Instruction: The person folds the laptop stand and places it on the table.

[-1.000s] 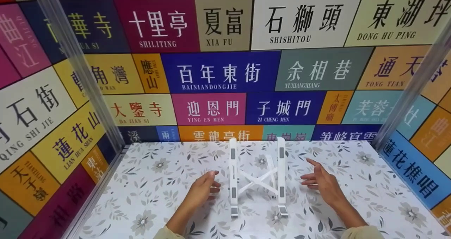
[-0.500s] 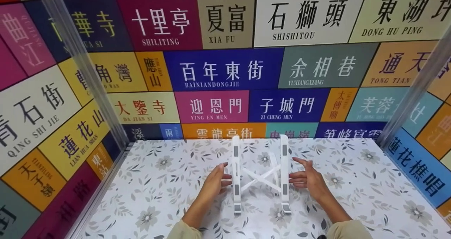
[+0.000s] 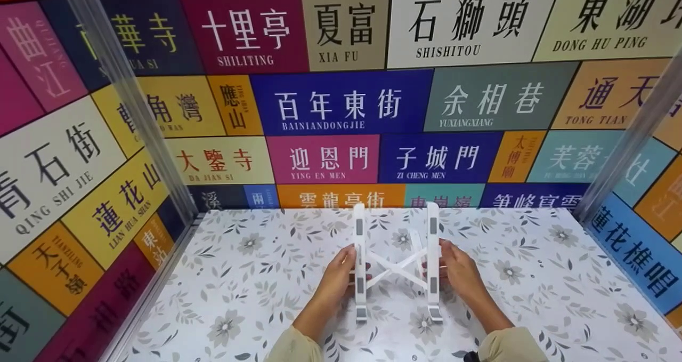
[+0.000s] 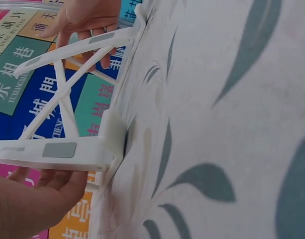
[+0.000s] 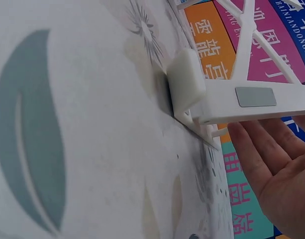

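Laptop stand [image 3: 395, 267] between 2 hands: left hand [image 3: 335, 276] grips near side; right hand [image 3: 462, 268] reaches behind opposite side, hold unclear. Best: even pressure, no twist.

White stand [image 3: 395, 268], grey inlays [image 3: 359, 285]; white tabletop [image 3: 287, 319], grey floral print [image 3: 226, 327]; multicoloured wall [image 3: 341, 104].

Both hands have advanced inward toward the white stand [image 3: 395, 267]. One second earlier, each was clear of it. The left hand [image 3: 337, 278] now meets the left rail [image 3: 360, 268], its fingers passing behind. The right hand [image 3: 459, 270] has reached the right rail [image 3: 433, 260]; its fingertips [image 3: 425, 266] now show on the inner side.
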A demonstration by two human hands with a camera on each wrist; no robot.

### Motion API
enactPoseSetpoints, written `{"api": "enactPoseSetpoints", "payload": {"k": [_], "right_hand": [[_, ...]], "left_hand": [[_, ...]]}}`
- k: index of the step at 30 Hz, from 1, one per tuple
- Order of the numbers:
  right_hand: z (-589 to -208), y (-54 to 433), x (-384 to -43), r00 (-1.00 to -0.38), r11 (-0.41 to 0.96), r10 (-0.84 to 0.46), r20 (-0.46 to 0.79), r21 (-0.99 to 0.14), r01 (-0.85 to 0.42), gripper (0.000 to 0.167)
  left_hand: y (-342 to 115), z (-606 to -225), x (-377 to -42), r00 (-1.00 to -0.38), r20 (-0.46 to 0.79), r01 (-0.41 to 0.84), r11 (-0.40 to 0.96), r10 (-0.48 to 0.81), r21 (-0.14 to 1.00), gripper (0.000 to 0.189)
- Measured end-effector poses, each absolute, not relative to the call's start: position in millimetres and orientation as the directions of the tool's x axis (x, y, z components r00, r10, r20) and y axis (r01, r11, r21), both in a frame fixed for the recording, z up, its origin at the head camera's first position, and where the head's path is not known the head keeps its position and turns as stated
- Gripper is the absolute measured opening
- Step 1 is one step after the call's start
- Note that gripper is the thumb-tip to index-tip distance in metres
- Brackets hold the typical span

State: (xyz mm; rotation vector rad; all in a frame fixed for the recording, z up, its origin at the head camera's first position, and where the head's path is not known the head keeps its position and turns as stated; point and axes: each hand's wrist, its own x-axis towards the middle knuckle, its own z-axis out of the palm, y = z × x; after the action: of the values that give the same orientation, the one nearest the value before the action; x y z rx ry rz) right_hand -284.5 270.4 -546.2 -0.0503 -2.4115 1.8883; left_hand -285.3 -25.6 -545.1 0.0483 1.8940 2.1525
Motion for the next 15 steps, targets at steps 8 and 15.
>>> {"api": "enactPoseSetpoints", "payload": {"k": [8,15], "right_hand": [[-555.4,272.6,-285.8,-0.999,0.106,0.001,0.054,-0.993,-0.053,0.048],[-555.2,274.5,-286.6,-0.999,0.147,-0.009,0.047,-0.988,-0.048,0.045]], "left_hand": [[-21.2,-549.3,-288.4,-0.979,-0.039,-0.059,-0.094,0.199,0.994,0.038],[-24.5,-545.6,-288.7,-0.981,-0.028,-0.029,-0.002,0.191,1.0,0.03]]}}
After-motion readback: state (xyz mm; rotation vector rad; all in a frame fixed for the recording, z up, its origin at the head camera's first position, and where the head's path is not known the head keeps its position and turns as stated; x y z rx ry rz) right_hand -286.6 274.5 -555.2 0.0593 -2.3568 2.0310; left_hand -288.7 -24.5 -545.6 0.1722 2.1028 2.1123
